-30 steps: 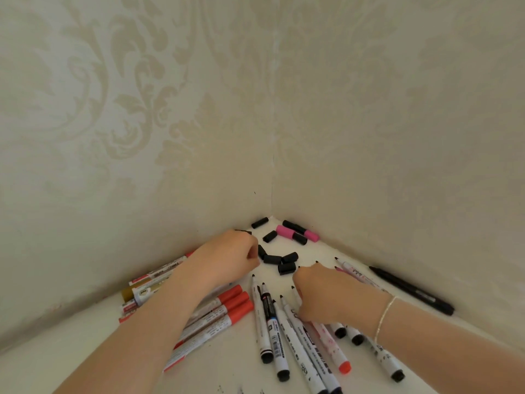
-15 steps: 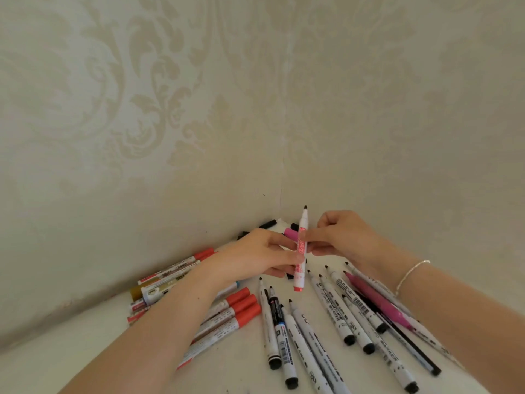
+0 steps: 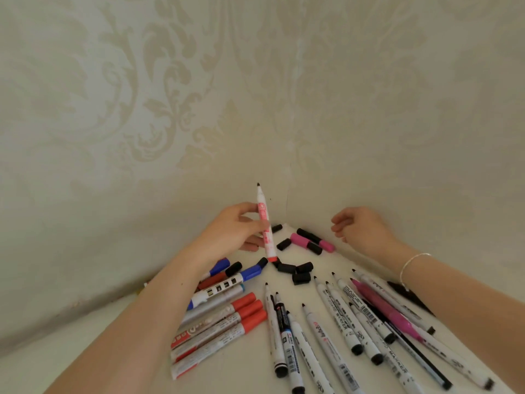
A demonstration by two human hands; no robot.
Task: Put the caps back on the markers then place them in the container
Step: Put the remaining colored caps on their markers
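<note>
Ink could be smearing the wall or fingers, I judge, since the marker [image 3: 264, 223] is standing upright with its black tip bare and no cap in hand yet. The left hand [image 3: 231, 231] is pinching its barrel between thumb and fingertips, tip above them. The right hand [image 3: 359, 227] is hovering loosely curled, holding nothing, near the caps [image 3: 295, 270] lying below. No container is showing.

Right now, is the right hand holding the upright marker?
No, the left hand pinches the upright marker; the right hand holds nothing.
</note>
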